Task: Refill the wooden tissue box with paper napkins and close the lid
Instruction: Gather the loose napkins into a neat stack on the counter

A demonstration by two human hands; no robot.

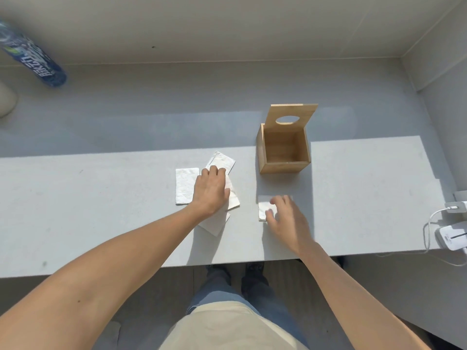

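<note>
Head view, looking down on a pale grey bench [101,198]. The box [284,150] is standing upright right of centre, its mouth facing up and its inside showing bare wood. Its lid [293,117] is standing raised at the far edge, tilting slightly away from the person, with the oval hole in it facing the camera.

Left of the box, several napkins [185,185] are lying flat and partly overlapping. The leftmost is lying with its long axis running away from the person; the far one [221,160] is lying askew, its long axis running diagonally toward the box. Others are lying under the left hand [211,190], one corner pointing toward the near edge of the bench.

The left hand is resting palm down on this cluster, fingers extended and together, gripping nothing, with the forearm reaching in diagonally from the lower left.

One more napkin [264,205] is lying apart, just in front of the box. The right hand [286,218] is sitting over its right part, palm down, fingers spread and slightly curled, the thumb touching the paper; it is open and not clasping it. The right forearm is coming in from the lower right.

A bottle [32,56] is standing at the far left, and white devices with a cable [452,233] are sitting at the right edge.
</note>
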